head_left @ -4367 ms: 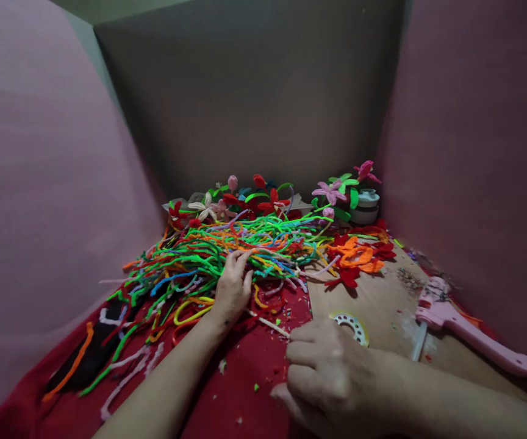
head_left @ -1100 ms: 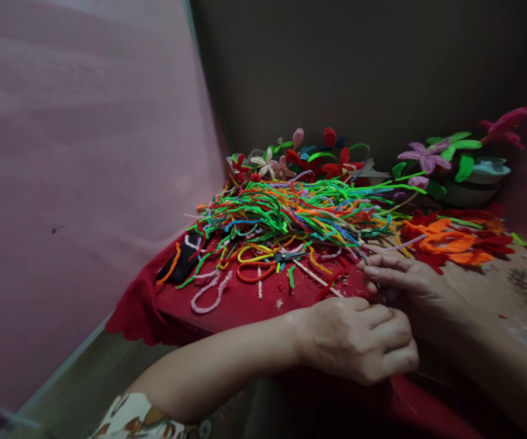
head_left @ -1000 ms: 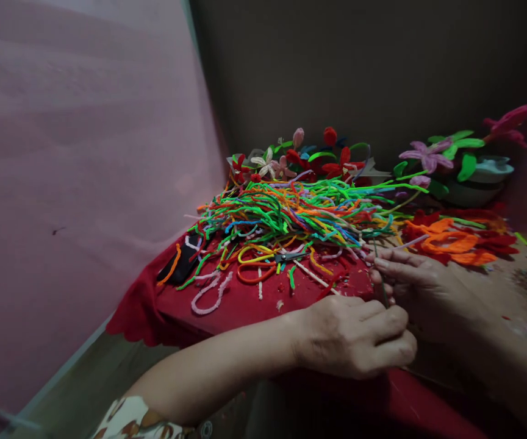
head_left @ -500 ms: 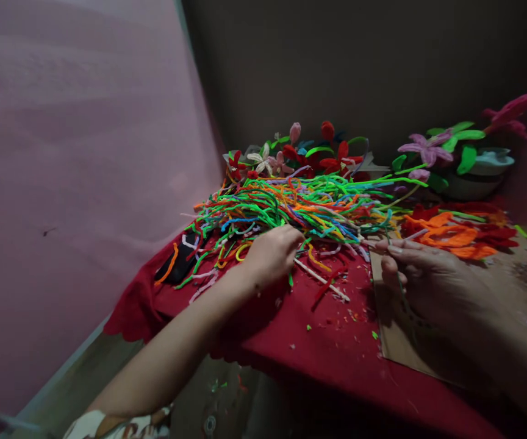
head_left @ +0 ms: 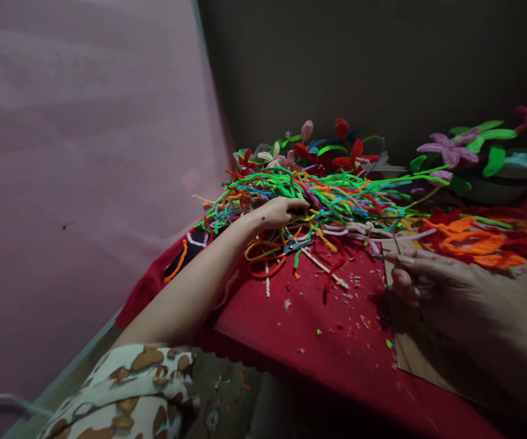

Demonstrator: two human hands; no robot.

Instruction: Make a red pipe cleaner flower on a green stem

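My left hand (head_left: 282, 212) reaches into the front of a heap of multicoloured pipe cleaners (head_left: 359, 186). Its fingers are stretched out, with the tips partly hidden among the stems. Just below that hand lie scissors (head_left: 297, 246) with red and yellow loop handles. A thin dark green pipe cleaner (head_left: 416, 296) is pinched in my right hand (head_left: 446, 283), held over the edge of a cardboard sheet (head_left: 410, 347).
Orange and red pipe-cleaner petals (head_left: 478, 238) lie on the cardboard. Finished flowers (head_left: 350, 155) stand behind the heap, and a potted purple flower (head_left: 449, 149) at right. Fuzz scraps dot the red tablecloth (head_left: 300, 323). A pink wall (head_left: 99, 152) rises at left.
My left hand has moved up and away, deeper into the heap, and the scissors now show beneath it. My right hand keeps its pinch on the dark green pipe cleaner. The view has shifted left.
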